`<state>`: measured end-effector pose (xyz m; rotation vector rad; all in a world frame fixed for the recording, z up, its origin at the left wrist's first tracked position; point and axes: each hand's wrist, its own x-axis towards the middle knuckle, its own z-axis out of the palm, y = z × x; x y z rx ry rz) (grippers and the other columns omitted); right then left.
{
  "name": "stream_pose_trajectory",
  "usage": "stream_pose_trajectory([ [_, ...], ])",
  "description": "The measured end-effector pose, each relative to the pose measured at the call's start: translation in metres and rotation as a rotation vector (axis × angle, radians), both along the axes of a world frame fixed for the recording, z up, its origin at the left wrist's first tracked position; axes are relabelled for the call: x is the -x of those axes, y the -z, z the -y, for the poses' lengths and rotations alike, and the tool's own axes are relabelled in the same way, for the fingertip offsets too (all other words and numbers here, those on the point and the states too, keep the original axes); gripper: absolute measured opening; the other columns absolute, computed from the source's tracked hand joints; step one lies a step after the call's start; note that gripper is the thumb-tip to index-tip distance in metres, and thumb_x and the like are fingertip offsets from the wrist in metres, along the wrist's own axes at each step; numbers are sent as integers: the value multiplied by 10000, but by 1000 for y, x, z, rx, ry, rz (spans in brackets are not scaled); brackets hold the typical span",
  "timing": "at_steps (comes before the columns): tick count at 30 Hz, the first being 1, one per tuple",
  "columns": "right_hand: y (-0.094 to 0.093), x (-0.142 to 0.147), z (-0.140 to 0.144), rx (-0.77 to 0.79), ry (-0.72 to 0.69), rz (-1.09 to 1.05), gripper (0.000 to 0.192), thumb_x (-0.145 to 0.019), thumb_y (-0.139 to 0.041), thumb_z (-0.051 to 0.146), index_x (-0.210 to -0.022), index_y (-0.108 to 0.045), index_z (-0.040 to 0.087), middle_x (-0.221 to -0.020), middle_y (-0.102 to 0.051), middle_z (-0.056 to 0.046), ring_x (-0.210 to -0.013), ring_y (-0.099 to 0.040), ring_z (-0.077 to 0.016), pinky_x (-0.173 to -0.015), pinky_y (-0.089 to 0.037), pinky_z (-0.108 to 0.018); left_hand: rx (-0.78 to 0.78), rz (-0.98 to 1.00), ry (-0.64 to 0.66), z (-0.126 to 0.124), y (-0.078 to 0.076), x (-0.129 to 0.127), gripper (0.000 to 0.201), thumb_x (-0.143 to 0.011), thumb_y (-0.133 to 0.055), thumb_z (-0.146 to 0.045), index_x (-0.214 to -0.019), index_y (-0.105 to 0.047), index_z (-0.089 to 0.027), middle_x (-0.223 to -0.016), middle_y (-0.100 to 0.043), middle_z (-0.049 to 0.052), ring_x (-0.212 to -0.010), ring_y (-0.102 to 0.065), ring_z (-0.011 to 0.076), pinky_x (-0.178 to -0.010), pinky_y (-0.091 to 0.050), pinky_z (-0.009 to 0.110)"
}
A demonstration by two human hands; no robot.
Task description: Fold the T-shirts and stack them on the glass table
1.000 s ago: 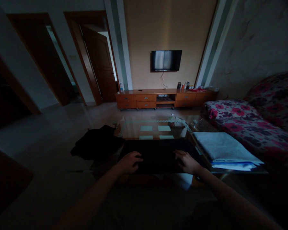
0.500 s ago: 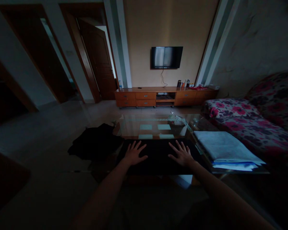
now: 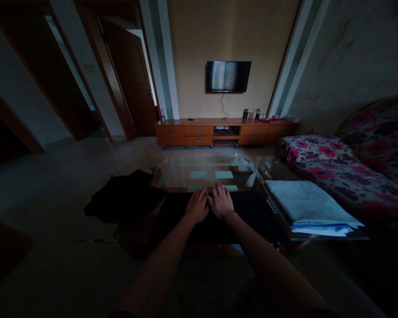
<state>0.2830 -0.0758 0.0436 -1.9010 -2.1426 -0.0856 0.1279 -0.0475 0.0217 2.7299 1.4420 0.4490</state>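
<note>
A black cloth [image 3: 252, 216] lies spread flat across the near part of a glass coffee table [image 3: 172, 170]. Both of my hands rest palm down near the middle of its far edge, side by side and almost touching. My left hand [image 3: 198, 206] lies flat on the cloth with its fingers stretched forward. Just to its right, my right hand [image 3: 221, 202] is flat too, its thumb toward the left hand. Neither hand grips anything. The room is dim, so folds in the cloth are hard to make out.
A crumpled dark cloth [image 3: 124, 196] lies at the table's left. Folded pale blue-grey fabric [image 3: 310, 203] is stacked at the right. Behind stand a long wooden TV cabinet [image 3: 199, 131] and a wall-mounted television [image 3: 228, 77]. A floral sofa [image 3: 345, 170] is on the right.
Both hands have moved inward from wide apart to the middle of the black cloth. Their spread fingers are now closer together. The view has shifted slightly.
</note>
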Motion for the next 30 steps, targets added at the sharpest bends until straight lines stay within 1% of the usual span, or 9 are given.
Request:
stream_pose_trajectory([
  [2,9,5,-7,95,-40,-21,694,-1039,-178,525,-1594,-326,136,-1704,-150,-116,-1573,-83,-261,-1249,-8,-451,62,-19,12,-3,7,-2,641,-976,-412,-348,-1579,-342,-144,-1662,-300,112,-1542,-240,263,-1259,-189,454],
  [4,20,2,-12,225,-38,-39,747,-1032,-160,573,-1633,-226,134,-1709,-101,-106,-1580,-44,-247,-1251,19,-456,118,-38,10,-5,11,-1,689,-959,-433,-392,-1596,-314,-158,-1672,-275,99,-1550,-219,271,-1261,-180,477],
  [7,32,-6,-16,324,-34,-56,809,-1012,-124,648,-1643,-186,145,-1710,-84,-93,-1582,-20,-231,-1253,38,-452,151,-50,9,-4,11,2,711,-952,-441,-437,-1598,-313,-170,-1679,-253,89,-1554,-207,272,-1261,-171,491],
  [15,34,-25,-7,268,-17,-66,927,-981,-58,709,-1627,-209,63,-1698,-146,-133,-1580,-60,-238,-1267,-47,-400,141,-49,13,-5,4,8,757,-961,-423,-588,-1586,-332,-170,-1662,-295,116,-1542,-250,272,-1254,-198,470],
  [19,35,-41,-2,223,107,-34,841,-997,-135,696,-1640,-217,160,-1709,-106,-122,-1579,-22,-283,-1257,-41,-460,75,-35,-60,-6,8,19,745,-970,-409,-593,-1587,-333,-182,-1656,-307,123,-1547,-234,280,-1255,-182,480],
  [21,36,-47,-1,260,169,-24,833,-989,-188,713,-1650,-170,206,-1715,-56,-116,-1577,17,-305,-1250,-17,-497,105,-43,-92,-7,10,22,761,-966,-410,-610,-1593,-317,-189,-1669,-272,115,-1555,-203,297,-1250,-184,497],
  [24,34,-54,-2,326,166,-35,845,-976,-206,738,-1652,-141,236,-1716,-62,-103,-1576,5,-308,-1250,-22,-498,178,-51,-84,-12,10,26,773,-980,-368,-624,-1597,-300,-165,-1678,-238,120,-1557,-190,298,-1249,-184,487],
  [27,31,-64,-2,287,182,-57,811,-997,-163,698,-1650,-172,218,-1711,-125,-96,-1578,-66,-274,-1257,-51,-457,144,-28,-99,-19,7,41,700,-1014,-316,-545,-1587,-313,-144,-1659,-292,137,-1542,-250,269,-1246,-205,449],
  [30,34,-85,1,206,293,-25,805,-1005,-188,665,-1638,-230,170,-1708,-124,-121,-1578,-50,-286,-1256,-12,-473,47,-53,-157,-26,8,66,701,-995,-359,-524,-1587,-315,-152,-1652,-307,142,-1548,-227,291,-1254,-166,481],
])
